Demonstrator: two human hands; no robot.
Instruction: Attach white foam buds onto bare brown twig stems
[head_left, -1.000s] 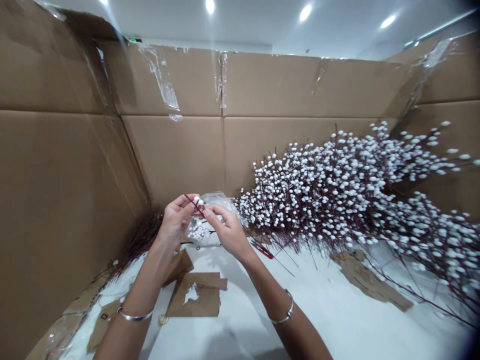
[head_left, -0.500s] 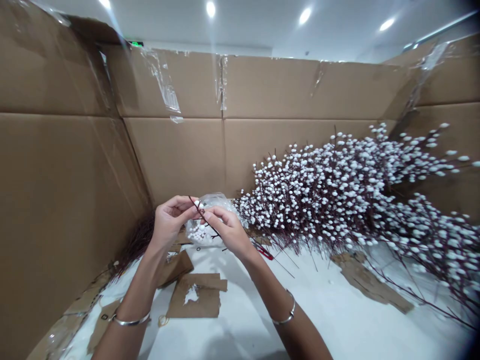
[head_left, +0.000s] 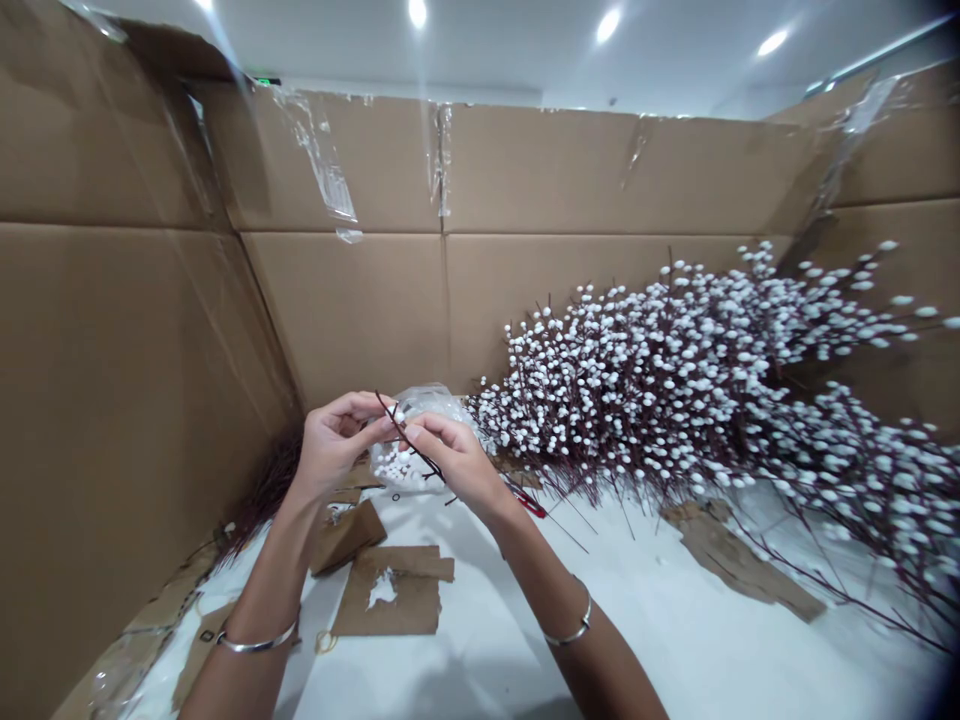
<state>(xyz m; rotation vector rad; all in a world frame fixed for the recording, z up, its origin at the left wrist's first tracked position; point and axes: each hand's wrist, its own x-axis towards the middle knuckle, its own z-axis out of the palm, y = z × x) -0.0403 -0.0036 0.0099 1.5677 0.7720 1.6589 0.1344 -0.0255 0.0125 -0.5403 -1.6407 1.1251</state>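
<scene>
My right hand (head_left: 461, 462) pinches a thin dark brown twig (head_left: 386, 408) that slants from upper left to lower right, with short side shoots below the fingers. Close beside it, my left hand (head_left: 330, 445) has thumb and forefinger closed at the twig's upper part, on a small white berry (head_left: 399, 414) that shows only partly between the fingertips. Behind both hands sits a clear plastic bag (head_left: 431, 400) of loose white berries (head_left: 401, 468).
A large heap of berry-covered branches (head_left: 637, 390) fills the right side. Bare twigs (head_left: 262, 490) lie at the left wall. Red-handled cutters (head_left: 531, 502), perhaps scissors, lie right of my hand. Cardboard pieces (head_left: 412, 610) rest on the white table (head_left: 495, 640). Cardboard walls (head_left: 352, 310) surround it.
The white berry shows less between my left fingertips than before. The twig has shifted slightly in my right hand, and its lower shoots show more. Both hands stay in nearly the same place.
</scene>
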